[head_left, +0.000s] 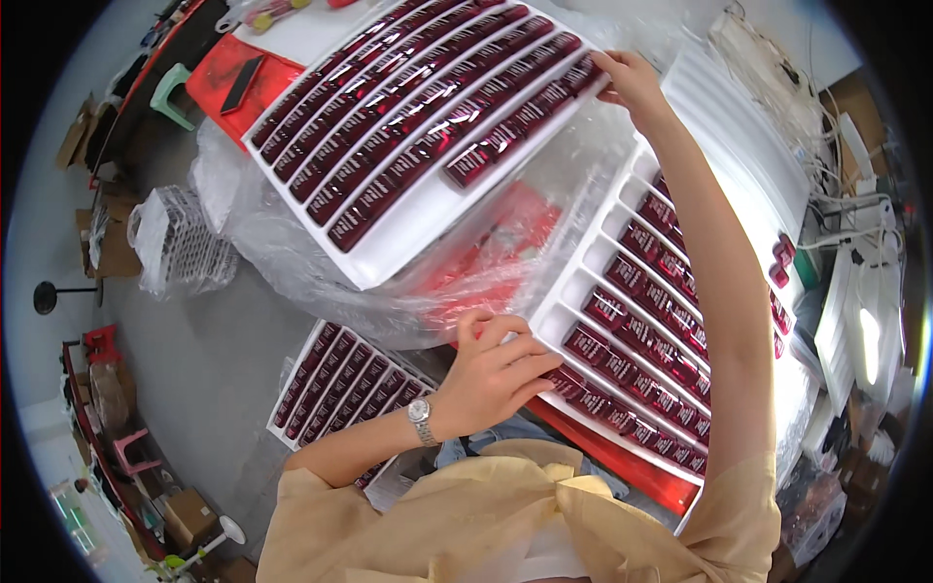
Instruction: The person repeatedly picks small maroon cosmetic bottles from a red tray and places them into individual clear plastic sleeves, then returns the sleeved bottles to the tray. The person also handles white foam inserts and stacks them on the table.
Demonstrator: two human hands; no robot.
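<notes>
A white foam tray (389,257) with rows of dark red, glossy small containers (418,160) lies at the top, tilted. At the far right end of its nearest row, my right hand (634,89) has thumb and fingers closed around the end dark red container (587,70). My left hand (494,377), with a silver watch (420,418) on the wrist, hovers by the near-left corner of a second white tray (552,323). Its fingers are loosely bent and apart, with no held thing visible. Similar dark red containers (632,361) fill the second tray's rows, leaving bare groove ends.
Clear plastic film (292,282) drapes between the trays over a red surface (505,238). A third filled tray (309,428) sits lower left. Loose dark red pieces (780,257) lie on the right. A green stool (173,97) and a white basket (185,238) stand left.
</notes>
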